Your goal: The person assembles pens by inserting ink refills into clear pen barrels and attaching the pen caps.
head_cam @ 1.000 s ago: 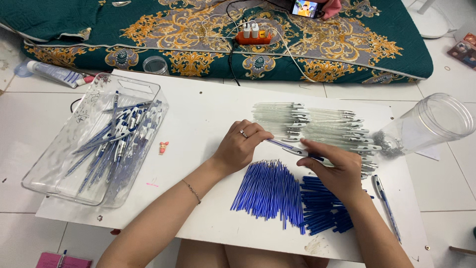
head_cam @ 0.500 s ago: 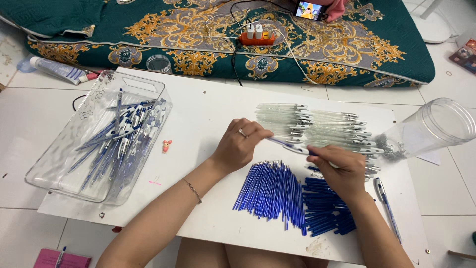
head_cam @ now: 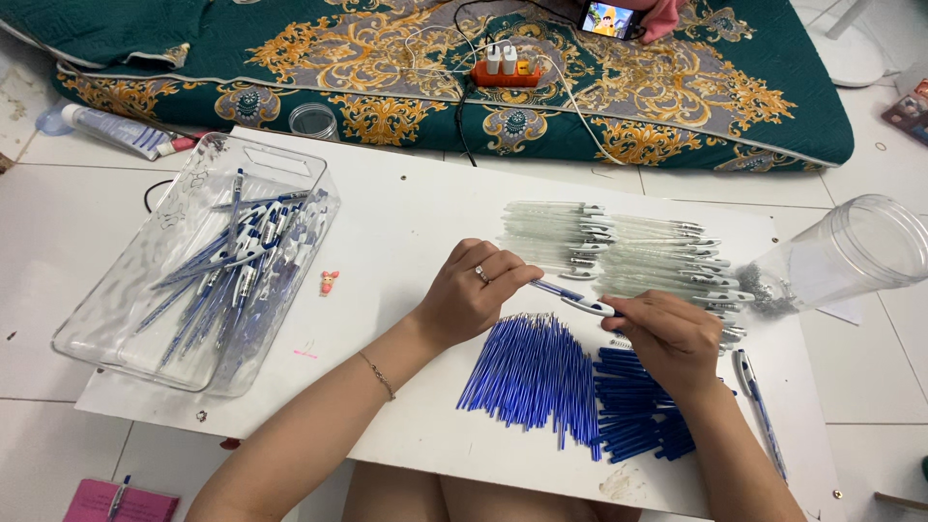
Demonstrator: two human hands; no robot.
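My left hand and my right hand meet over a white board, both gripping one pen with a blue shaft and a white clip end. The left fingers pinch its blue end, the right fingers close on its white end. Just below the hands lie a fan of blue refills and a pile of dark blue pen parts. Rows of clear pen barrels lie just beyond the hands.
A clear plastic tray at the left holds several finished blue and white pens. A clear jar lies tipped at the right with small springs at its mouth. One pen lies by the right wrist. A patterned green mattress with a power strip lies behind.
The hands have stayed together over the board, with the pen between them shifting slightly; the right hand has turned a little on the white end.
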